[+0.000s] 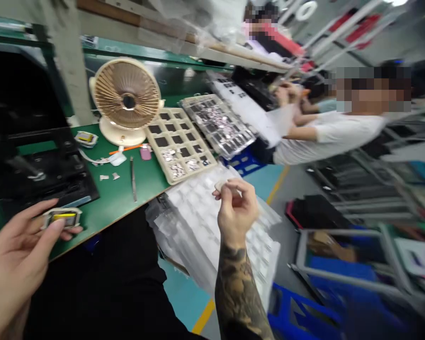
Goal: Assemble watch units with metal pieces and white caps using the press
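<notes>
- Over the near edge of the green worktop [122, 215], the left hand [24, 245] is pinching an open pale casing [63, 218] between thumb and fingers; a yellow block is sitting inside.
- Out past the worktop's edge, the right hand [236, 208] is closing thumb and fingertips on a small pale piece [219, 186], its details blurred.
- Beside the fan [127, 101], a second casing [86, 138] is lying on the worktop, also containing something yellow.
- Right of the fan, a cream compartment tray [191, 174] is carrying heaps of small shiny pieces in its nearer compartments; farther ones are showing dark bottoms.
- Just beyond, a grey compartment tray [233, 152] is holding many similar bits, scattered densely across its middle.
- Below the cream tray, white multi-pocket trays [198, 208] are lying beside the worktop under clear plastic; pocket contents are too blurred to tell.
- Between casing and cream tray, tweezers [133, 179], a pink piece [145, 152] and two tiny parts [104, 177] are lying loose.
- Beyond the grey tray, a co-worker in a white top [333, 137] is reaching toward the bench line.
</notes>
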### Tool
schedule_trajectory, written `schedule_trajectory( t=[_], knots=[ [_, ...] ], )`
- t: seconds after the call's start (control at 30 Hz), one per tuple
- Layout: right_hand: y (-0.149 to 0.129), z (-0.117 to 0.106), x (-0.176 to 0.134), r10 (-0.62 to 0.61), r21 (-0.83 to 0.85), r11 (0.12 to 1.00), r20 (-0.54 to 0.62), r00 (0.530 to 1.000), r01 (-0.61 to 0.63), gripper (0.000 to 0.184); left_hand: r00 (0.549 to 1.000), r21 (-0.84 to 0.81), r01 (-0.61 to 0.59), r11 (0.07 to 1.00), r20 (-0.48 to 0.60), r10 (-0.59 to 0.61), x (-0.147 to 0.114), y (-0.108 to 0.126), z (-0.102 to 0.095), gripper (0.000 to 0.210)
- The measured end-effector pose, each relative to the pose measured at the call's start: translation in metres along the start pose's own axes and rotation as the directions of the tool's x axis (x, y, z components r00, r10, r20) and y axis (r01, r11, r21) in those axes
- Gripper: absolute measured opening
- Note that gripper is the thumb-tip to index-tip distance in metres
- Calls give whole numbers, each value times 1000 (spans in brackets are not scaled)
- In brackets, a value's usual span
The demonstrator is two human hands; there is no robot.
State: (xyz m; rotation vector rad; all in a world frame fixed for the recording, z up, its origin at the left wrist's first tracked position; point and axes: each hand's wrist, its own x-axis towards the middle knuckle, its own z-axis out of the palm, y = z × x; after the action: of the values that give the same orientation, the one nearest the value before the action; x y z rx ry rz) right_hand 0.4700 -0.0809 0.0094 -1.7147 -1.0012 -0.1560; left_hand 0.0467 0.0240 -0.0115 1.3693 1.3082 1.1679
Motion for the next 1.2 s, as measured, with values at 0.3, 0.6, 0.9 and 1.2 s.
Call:
schedule_trajectory(
  t=[0.3,0.6,0.9,1.2],
  knots=[
    [-121,147,-90,-321,599,800,490,811,-45,48,990,-421,64,905,142,-4,5,8,11,48],
    [-153,191,-93,-528,622,773,526,666,122,44,996,-501,36,864,89,11,2,5,15,34],
    [-143,183,-90,-386,562,826,635,669,-56,11,980,-276,-36,961,178,87,-1,2,8,34],
    [-164,177,-39,-494,553,817,519,697,167,15,990,-362,-22,932,124,72,-1,2,17,43]
  ],
)
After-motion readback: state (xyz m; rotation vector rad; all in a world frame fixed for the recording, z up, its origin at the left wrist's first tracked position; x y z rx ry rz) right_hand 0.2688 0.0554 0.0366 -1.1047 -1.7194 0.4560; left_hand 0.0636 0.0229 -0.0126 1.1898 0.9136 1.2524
